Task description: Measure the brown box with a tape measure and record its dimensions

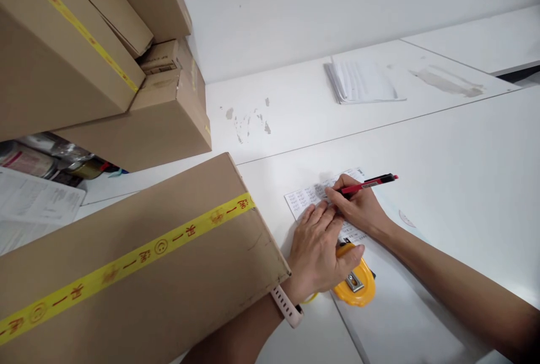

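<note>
A red and black pen (363, 185) is pinched in my right hand (358, 206), its tip end down at a sheet of paper (300, 200) with rows of handwriting. Flat on the lower part of that sheet lies my left hand (314, 246), fingers stretched out and a pale band on the wrist. Beside the left thumb, partly under it, is a yellow tape measure (358, 288) with a metal clip. My hands cover part of the writing. A large cardboard box (169, 274) with yellow printed tape reaches close to my left wrist.
Stacked cardboard boxes (164, 105) stand at the upper left against the wall. A pile of papers (363, 80) lies toward the back of the white table (455, 156). More printed sheets (37, 201) and jumbled items show at the left edge.
</note>
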Tool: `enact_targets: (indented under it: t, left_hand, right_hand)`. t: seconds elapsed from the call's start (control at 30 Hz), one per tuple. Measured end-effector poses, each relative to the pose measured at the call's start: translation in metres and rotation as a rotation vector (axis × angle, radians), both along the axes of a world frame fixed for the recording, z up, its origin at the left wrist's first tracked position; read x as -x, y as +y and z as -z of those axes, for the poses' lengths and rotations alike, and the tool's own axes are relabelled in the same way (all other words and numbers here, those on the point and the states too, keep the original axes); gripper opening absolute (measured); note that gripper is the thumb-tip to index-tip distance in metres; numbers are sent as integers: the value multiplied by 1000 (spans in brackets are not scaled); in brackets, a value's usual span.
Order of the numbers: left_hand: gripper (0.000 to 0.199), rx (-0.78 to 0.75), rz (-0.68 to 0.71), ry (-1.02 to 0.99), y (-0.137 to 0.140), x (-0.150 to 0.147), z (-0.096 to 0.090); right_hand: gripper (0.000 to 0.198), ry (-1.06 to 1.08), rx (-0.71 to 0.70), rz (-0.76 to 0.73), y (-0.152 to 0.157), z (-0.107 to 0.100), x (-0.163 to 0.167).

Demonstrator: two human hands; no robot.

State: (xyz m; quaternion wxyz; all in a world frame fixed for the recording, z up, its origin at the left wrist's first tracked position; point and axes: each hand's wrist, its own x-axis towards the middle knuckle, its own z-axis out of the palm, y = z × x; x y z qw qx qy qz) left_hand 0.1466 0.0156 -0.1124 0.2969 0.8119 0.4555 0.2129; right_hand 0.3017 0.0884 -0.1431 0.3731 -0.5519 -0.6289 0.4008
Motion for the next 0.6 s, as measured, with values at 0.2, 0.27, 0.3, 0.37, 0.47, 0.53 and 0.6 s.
enact_targets:
  t: [0.2,0.27,0.3,0.37,0.47,0.53,0.6]
  left_hand:
    - [55,-7,-11,-8,0,0,0]
    - [55,-5,-10,-8,1,0,1]
    - [55,-4,-9,-9,1,0,1]
    - [56,-1,-9,-9,2,0,1]
    - [56,2,-7,-10,0,-1,2]
    - [55,0,-9,-15,0,-1,2]
    - [55,-2,-10,-16,0,-1,2]
  right_hand:
    - [29,-18,-22,5,1,-2,1]
    - [29,-13,-17,2,1,-2,2]
    - [28,-13,-15,1,1,-1,2]
    - [28,-19,-19,3,0,0,2]
    - [27,-27,-36,14,0,1,2]
    - [27,-33,-47,8,1,2,2]
    - [27,-42,-64,1,1,2,2]
